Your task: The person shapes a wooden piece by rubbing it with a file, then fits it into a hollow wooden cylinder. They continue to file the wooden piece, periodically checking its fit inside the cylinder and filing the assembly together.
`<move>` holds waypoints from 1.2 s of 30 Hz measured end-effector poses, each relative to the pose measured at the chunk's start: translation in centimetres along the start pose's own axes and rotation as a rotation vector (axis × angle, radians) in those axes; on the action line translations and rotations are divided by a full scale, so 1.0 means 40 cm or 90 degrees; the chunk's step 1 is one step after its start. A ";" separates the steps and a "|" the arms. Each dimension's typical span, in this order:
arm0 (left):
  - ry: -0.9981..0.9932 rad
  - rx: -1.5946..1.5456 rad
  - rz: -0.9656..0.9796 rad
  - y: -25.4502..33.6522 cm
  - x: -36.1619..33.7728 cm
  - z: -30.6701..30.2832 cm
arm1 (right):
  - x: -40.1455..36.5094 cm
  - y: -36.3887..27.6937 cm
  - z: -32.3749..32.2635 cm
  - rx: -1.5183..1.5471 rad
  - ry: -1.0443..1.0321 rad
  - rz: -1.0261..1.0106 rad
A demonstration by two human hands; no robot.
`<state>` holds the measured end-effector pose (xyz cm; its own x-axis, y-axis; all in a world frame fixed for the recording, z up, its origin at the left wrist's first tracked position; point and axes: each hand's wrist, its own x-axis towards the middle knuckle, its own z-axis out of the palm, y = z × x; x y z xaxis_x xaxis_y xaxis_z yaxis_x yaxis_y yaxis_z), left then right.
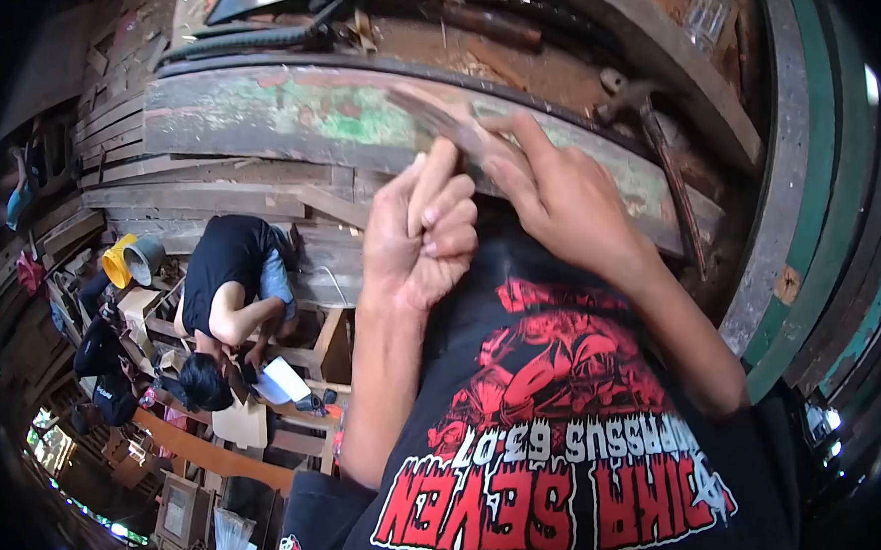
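My left hand [420, 231] is closed in a fist around a light brown, stick-like piece [432, 181] that looks like a wooden handle. Just above it, a dark blade-like piece [428, 111] is smeared by motion. The fingers of my right hand [566, 194] pinch this piece near its lower end, close to the left fist. Whether the blade and handle are joined is hidden. Both hands are over the near edge of a worn plank [253, 115] with green patches of paint.
A claw hammer [661, 154] lies across the plank's right end. A glass jar [709, 12] stands at upper right, near green-painted boards [808, 256]. At left, another person [232, 286] bends over white paper [281, 381] among wood pieces. Yellow and grey buckets [143, 261] stand behind.
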<state>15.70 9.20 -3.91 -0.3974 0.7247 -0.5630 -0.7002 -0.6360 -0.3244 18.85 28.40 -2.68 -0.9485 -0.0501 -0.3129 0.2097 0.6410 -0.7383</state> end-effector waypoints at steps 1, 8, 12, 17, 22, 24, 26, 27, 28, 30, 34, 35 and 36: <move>0.005 -0.045 -0.018 -0.004 -0.009 -0.007 | -0.001 -0.007 0.020 -0.021 0.009 0.007; 0.005 -0.032 -0.041 0.013 -0.012 -0.021 | 0.083 -0.012 0.043 -0.078 0.011 -0.005; 0.116 0.267 0.055 0.000 -0.045 -0.008 | 0.088 -0.036 0.045 -0.084 0.001 0.011; 0.261 0.823 0.204 -0.012 -0.087 -0.015 | 0.083 -0.029 0.053 -0.059 0.009 0.011; 0.340 1.107 0.411 -0.015 -0.110 -0.033 | 0.089 -0.040 0.058 -0.071 0.003 0.023; 0.400 1.193 0.515 -0.027 -0.106 -0.014 | 0.068 -0.071 0.043 -0.056 -0.044 0.040; 0.343 1.236 0.555 -0.022 -0.102 -0.021 | 0.019 -0.085 0.053 -0.052 -0.068 -0.017; 0.318 1.252 0.573 -0.023 -0.101 -0.021 | -0.010 -0.086 0.063 -0.027 -0.002 -0.094; 0.348 1.275 0.506 -0.022 -0.105 -0.017 | -0.005 -0.072 0.056 -0.048 -0.025 -0.085; 0.370 1.260 0.483 -0.029 -0.109 0.003 | 0.049 -0.066 0.032 -0.106 -0.076 0.023; 0.379 1.257 0.442 -0.036 -0.108 0.064 | 0.049 -0.069 0.033 -0.056 -0.015 -0.058; 0.380 1.264 0.420 -0.038 -0.110 0.062 | 0.025 -0.074 0.027 -0.002 -0.027 -0.090; 0.360 1.207 0.437 -0.042 -0.108 0.034 | 0.028 -0.043 0.035 -0.030 -0.052 -0.050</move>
<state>17.81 7.50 0.10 -0.8708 0.1708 -0.4611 -0.3036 0.5509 0.7774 17.75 26.18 -2.61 -0.9384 -0.1631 -0.3046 0.1224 0.6675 -0.7345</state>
